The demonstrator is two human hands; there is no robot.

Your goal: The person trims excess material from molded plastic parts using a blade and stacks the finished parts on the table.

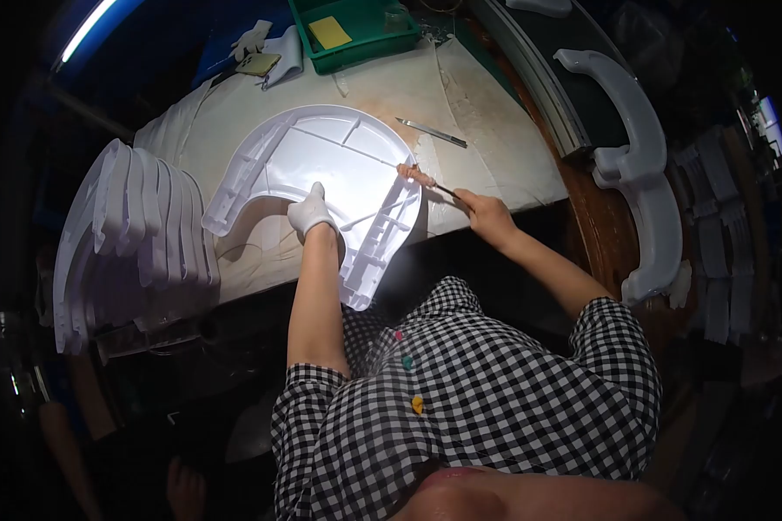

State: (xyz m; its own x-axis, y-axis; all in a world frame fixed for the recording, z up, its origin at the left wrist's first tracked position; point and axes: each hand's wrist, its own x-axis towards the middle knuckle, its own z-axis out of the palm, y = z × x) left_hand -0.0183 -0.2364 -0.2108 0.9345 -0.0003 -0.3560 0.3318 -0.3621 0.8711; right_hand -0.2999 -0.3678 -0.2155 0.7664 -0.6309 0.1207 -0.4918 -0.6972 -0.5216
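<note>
A white curved plastic part (321, 156), shaped like a wide C with ribs inside, lies on the table with its hollow side up. My left hand (311, 213), in a white glove, grips its inner curved edge, thumb over the rim. My bare right hand (488, 219) is closed around a thin dark-shafted tool (419, 176) with a lumpy brownish end. That end touches or overlaps the part's right rim; its exact kind cannot be made out. Beyond the part lies a slim metal craft knife (432, 132).
Several similar white parts (139, 213) stand nested at the left. A green tray (361, 54) holding a yellow card is at the back, beside a glove (252, 40) and cloth. On the right, white curved pieces (639, 122) rest along a conveyor-like rail (543, 78).
</note>
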